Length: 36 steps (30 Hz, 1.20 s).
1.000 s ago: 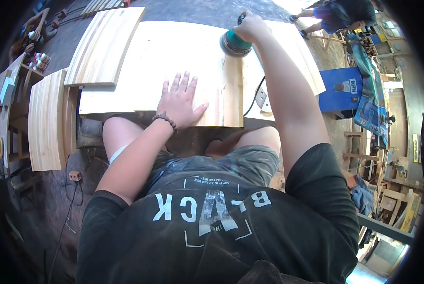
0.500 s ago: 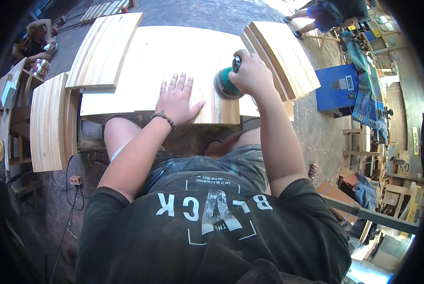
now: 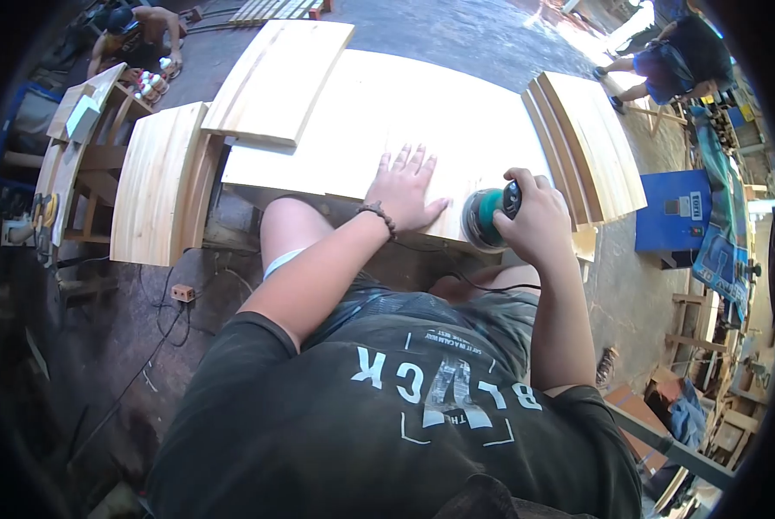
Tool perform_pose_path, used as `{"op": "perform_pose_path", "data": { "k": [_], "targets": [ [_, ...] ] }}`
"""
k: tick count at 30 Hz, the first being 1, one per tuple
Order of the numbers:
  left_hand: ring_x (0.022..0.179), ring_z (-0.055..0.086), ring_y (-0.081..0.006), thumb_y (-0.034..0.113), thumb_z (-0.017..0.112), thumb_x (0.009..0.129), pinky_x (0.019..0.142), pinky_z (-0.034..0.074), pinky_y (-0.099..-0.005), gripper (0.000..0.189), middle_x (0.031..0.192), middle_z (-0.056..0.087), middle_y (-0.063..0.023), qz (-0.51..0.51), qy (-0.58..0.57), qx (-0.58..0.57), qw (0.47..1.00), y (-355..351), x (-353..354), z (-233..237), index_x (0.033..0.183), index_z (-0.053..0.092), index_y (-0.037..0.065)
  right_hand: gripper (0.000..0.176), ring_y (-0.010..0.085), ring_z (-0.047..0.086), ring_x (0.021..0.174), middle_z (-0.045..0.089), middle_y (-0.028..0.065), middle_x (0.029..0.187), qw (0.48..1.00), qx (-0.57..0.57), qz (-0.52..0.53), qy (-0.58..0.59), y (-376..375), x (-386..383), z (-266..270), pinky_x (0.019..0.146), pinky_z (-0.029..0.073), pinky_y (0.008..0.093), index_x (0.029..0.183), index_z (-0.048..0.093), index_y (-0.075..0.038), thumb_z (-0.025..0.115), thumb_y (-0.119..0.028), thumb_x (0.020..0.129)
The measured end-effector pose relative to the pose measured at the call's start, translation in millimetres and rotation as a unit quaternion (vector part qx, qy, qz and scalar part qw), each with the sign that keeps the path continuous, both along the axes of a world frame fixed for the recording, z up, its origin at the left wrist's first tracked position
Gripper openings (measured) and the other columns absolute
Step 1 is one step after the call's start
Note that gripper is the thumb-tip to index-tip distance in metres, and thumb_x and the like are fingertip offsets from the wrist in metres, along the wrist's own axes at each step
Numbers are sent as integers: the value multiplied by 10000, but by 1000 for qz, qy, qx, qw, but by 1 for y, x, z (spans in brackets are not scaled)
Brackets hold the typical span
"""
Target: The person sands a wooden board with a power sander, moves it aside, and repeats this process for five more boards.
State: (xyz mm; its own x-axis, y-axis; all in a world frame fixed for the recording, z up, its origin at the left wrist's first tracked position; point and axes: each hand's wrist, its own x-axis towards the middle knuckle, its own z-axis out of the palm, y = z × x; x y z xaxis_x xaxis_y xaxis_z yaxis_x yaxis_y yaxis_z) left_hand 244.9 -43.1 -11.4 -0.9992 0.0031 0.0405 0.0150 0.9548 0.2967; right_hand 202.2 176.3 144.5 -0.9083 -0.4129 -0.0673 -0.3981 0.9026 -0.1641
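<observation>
My right hand (image 3: 539, 216) grips a green and black orbital sander (image 3: 489, 216), its round pad at the near edge of a pale wooden board (image 3: 448, 227). Flat on the same board, left of the sander, rests my left hand (image 3: 405, 189) with its fingers spread. A beaded bracelet circles that wrist. Bright light washes out the white work surface (image 3: 292, 166), so the board's far edges are hard to make out. From the sander's side a dark cord (image 3: 491, 287) runs down across my leg.
Stacked wooden panels stand at the right (image 3: 591, 147) and left (image 3: 158, 186), with another panel (image 3: 275, 82) at the back left. Beyond the right stack is a blue box (image 3: 673, 208). A brick-coloured socket block (image 3: 182, 293) and cables lie on the floor. Two people are farther off.
The sander has moved toward me, to the board's near edge, in my right hand. My left hand stays flat on the board. The whole view has swung, shifting the scene rightward.
</observation>
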Motion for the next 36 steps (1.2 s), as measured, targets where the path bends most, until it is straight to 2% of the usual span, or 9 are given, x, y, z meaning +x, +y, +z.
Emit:
{"op": "perform_pose_path", "data": {
  "k": [7, 17, 26, 30, 34, 36],
  "targets": [
    [1653, 336, -407, 485, 618, 1048, 1345, 240, -601, 742, 1759, 401, -231, 5, 21, 35, 999, -1, 2, -4, 1650, 493, 70, 544, 406, 673, 1224, 693, 182, 1264, 999, -17, 27, -3, -6, 6, 0, 1060, 560, 514, 1387, 660, -161, 795, -231, 865],
    [1620, 395, -415, 379, 616, 1055, 1340, 257, -596, 640, 1717, 478, -212, 27, 27, 48, 998, 0, -1, -9, 1607, 544, 63, 491, 411, 690, 1206, 700, 187, 1267, 998, -32, 46, 4, -13, -10, -8, 1058, 559, 517, 1354, 683, -161, 763, -238, 876],
    [1630, 378, -412, 392, 605, 1061, 1344, 245, -593, 649, 1736, 455, -195, 27, 27, 44, 998, 0, -1, -8, 1620, 536, 69, 522, 398, 703, 1223, 704, 193, 1287, 1000, -12, 11, 6, -34, -60, -8, 1043, 585, 510, 1389, 687, -185, 733, -250, 873],
    [1628, 381, -410, 396, 612, 1057, 1343, 247, -593, 657, 1735, 459, -191, 28, 34, 40, 998, 0, -2, -8, 1623, 537, 71, 583, 376, 735, 1208, 722, 178, 1298, 999, 11, 6, 49, -44, -102, -22, 1061, 584, 485, 1429, 673, -203, 734, -315, 860],
    [1627, 383, -410, 398, 624, 1048, 1342, 249, -597, 663, 1731, 465, -190, 28, 37, 43, 998, 0, -2, -7, 1619, 543, 70, 605, 373, 688, 1329, 702, 197, 1387, 998, 35, -9, 49, -60, -147, -23, 1096, 579, 484, 1476, 649, -195, 728, -333, 892],
    [1626, 385, -410, 397, 629, 1045, 1341, 250, -598, 664, 1730, 467, -190, 29, 36, 47, 998, -1, -2, -7, 1616, 546, 69, 648, 361, 685, 1344, 688, 190, 1428, 998, 34, -21, 38, -68, -170, -24, 1114, 575, 484, 1518, 623, -207, 749, -367, 903]
  ]
}}
